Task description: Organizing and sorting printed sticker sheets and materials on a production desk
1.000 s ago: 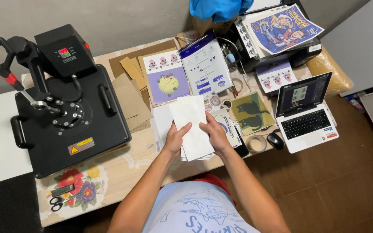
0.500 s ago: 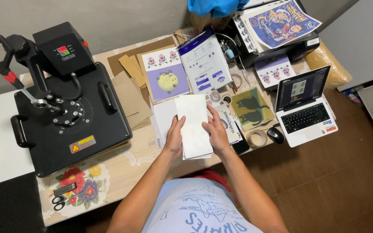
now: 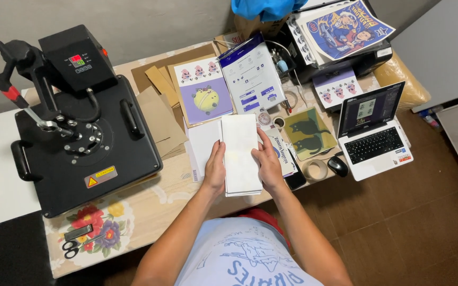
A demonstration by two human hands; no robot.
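A long surface [image 3: 149,204] with a pale flowered covering carries everything here. Largest on it is the black flat-bed heat press [image 3: 83,145] with a red-tipped lever, standing at the left end. At the right edge sits an open white laptop computer [image 3: 375,135] with a lit screen, and behind it a black printer [image 3: 356,61] bearing a colourful cartoon poster. Brown cardboard sheets [image 3: 157,114] lie between the press and the printed sticker sheets [image 3: 205,92]. In the middle, near the front edge, is a stack of white rectangular paper sheets [image 3: 240,153], long side running away from the person. The left hand [image 3: 216,169] grips the stack's left edge, fingers curled around it; the right hand [image 3: 269,161] clasps the right edge likewise. A green cutting mat with black cat shapes [image 3: 306,133] lies just right of the stack. Smaller still, a black computer mouse [image 3: 338,166] rests beside a tan roll of tape [image 3: 315,170], and black-handled scissors [image 3: 75,248] lie at the front left.
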